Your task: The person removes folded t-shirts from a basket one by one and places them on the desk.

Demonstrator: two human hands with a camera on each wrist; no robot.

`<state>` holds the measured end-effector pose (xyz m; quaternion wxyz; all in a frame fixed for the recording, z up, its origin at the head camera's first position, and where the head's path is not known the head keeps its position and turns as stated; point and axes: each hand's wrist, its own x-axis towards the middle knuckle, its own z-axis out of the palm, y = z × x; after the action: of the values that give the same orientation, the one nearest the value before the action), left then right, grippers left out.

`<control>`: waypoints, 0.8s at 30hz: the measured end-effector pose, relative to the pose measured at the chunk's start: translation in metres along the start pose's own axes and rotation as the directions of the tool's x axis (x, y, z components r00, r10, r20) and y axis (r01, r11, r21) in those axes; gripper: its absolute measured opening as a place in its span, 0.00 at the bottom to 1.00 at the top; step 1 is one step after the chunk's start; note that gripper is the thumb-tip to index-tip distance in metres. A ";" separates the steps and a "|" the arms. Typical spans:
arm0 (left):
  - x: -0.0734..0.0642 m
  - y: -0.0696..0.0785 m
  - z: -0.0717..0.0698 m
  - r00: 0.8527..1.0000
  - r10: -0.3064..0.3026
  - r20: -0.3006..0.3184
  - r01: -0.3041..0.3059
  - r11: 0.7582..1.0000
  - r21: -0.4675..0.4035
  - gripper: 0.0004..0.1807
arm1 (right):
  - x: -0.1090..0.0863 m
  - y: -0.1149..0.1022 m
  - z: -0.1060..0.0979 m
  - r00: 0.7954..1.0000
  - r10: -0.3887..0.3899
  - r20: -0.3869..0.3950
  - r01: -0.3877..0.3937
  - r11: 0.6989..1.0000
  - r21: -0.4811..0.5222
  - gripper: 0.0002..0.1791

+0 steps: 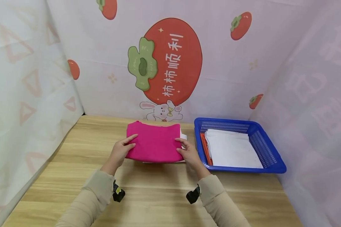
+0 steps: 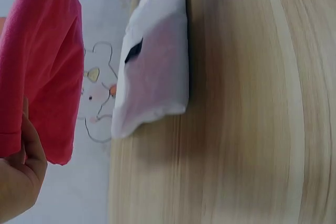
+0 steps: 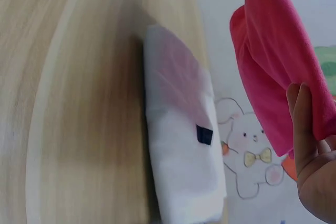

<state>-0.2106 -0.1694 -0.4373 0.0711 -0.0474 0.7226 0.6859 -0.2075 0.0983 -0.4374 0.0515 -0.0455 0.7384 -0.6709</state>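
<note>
A folded bright pink garment [image 1: 154, 142] is raised off the table, held at its two sides. My left hand [image 1: 120, 153] pinches its left edge between thumb and fingers. On the other side my right hand [image 1: 189, 154] pinches the right edge in the same way. Below it lies a folded white garment [image 3: 181, 124] with a small black label, mostly covered by the pink one in the head view. In both wrist views a gap shows between the pink cloth and the white bundle [image 2: 157, 56].
A blue basket [image 1: 268, 132] at the right of the table holds white folded cloth [image 1: 233, 149] and an orange-red item [image 1: 206, 148] along its left wall. Printed fabric walls [image 1: 113, 94] enclose the wooden table [image 1: 156, 198] at the back and sides.
</note>
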 end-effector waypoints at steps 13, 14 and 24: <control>0.006 -0.014 -0.056 0.997 -0.057 -0.047 0.064 0.985 0.159 0.24 | 0.025 0.019 0.058 0.996 0.051 0.067 -0.045 0.996 -0.081 0.20; 0.006 -0.015 -0.060 0.997 -0.056 -0.046 0.064 0.982 0.176 0.25 | 0.026 0.021 0.063 0.996 0.053 0.071 -0.047 0.995 -0.085 0.20; 0.012 -0.021 -0.086 0.992 -0.106 -0.061 0.117 0.973 0.198 0.25 | 0.039 0.024 0.098 0.988 0.054 0.145 -0.019 0.972 -0.236 0.20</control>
<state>-0.2222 -0.2557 -0.4556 0.0959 -0.0975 0.7860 0.6029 -0.2322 -0.0017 -0.4715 0.1136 -0.0881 0.8070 -0.5727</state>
